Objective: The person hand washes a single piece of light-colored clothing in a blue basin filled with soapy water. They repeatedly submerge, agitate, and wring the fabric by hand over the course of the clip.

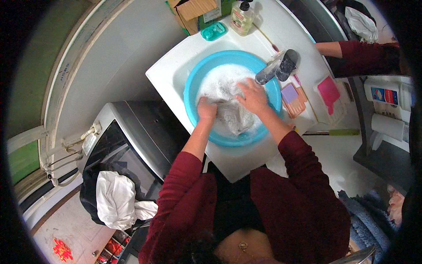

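A blue plastic basin (232, 55) stands in the white sink (165, 71), holding water with thick white suds. Wet, pale fabric (230, 115) lies partly under the foam. At the basin's left side my left hand (207, 109) dips into the suds at the edge of the fabric; its fingertips are hidden, and whether they grip it cannot be told. My right hand (253, 96) lies over the foam at the right, fingers spread, palm down, its fingertips touching the suds. The dark-grey faucet (277, 67) reaches over the basin's rim just beyond my right hand.
A teal soap dish (213, 31), a pump bottle (242, 18) and a cardboard box (196, 15) stand at the back. Right of the basin lie a purple soap bar (289, 93) and a pink brush (328, 94). White cloth (115, 199) lies on the washing machine (132, 132) at the left.
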Available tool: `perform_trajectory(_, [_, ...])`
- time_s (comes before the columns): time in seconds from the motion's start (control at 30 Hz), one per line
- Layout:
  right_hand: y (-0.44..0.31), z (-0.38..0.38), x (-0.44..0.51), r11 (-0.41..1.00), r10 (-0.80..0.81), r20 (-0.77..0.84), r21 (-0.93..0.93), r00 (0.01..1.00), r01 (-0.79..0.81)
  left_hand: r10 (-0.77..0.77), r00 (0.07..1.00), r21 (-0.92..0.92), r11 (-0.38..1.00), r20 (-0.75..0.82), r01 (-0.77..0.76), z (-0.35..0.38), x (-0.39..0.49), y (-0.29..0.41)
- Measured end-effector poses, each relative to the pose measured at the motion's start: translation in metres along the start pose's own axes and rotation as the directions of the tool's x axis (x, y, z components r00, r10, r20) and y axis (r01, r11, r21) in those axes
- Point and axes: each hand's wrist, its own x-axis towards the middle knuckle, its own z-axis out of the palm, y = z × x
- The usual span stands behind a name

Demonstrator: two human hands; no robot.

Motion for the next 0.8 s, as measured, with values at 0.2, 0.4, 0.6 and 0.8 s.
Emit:
perform_trajectory(0.2, [-0.039,0.015,0.006,0.852,0.295,-0.004,0.454,0.955,-0.262,-0.219,0.919,-0.536,0.758,0.328,0.372,0.018,0.018,0.003])
perform_trajectory(0.4, [-0.097,0.001,-0.029,0.802,-0.021,-0.235,0.576,0.972,0.156,-0.020,0.807,-0.714,0.454,0.590,0.533,0.017,0.009,0.029])
perform_trajectory(0.6, [-0.068,-0.031,0.015,0.862,0.295,-0.226,0.482,0.928,-0.157,-0.235,0.862,-0.711,0.490,0.450,0.505,0.044,-0.010,0.032])
perform_trajectory(0.8, [-0.101,-0.012,-0.015,0.843,0.133,-0.287,0.536,0.949,0.044,0.210,0.894,-0.808,0.543,0.396,0.231,0.038,0.001,0.013])
